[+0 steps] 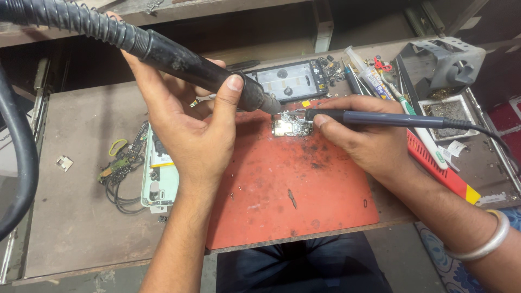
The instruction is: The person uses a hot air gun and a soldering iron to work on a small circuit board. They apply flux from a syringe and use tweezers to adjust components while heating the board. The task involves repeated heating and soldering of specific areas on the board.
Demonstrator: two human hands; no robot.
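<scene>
The person's left hand point(187, 116) is gripping a black hot-air wand point(201, 68), fingers curled shut around its barrel and the thumb pressing on top, while the ribbed hose is trailing off toward the upper left. The wand's long axis is slanting down and to the right, so its nozzle is pointing at the small circuit board point(292, 127), which is lying on the far edge of the red work mat point(293, 190). The right hand point(363, 138) is closing in a pen-like pinch on a slim dark soldering iron point(380, 118), whose shaft is running almost level from the right with the cord leaving toward the right edge; its tip is sitting at the top edge of the board, though I cannot tell whether it is actually touching. So the board is lying between the two hands, right of the left hand and just left of the right fingertips, with the right hand the nearer one. The nozzle and the iron tip are meeting over the same spot from opposite sides. Beyond the board a phone frame point(290, 80) is lying open, and a pale phone back with loose parts point(154, 168) is resting to the left on the bench.
</scene>
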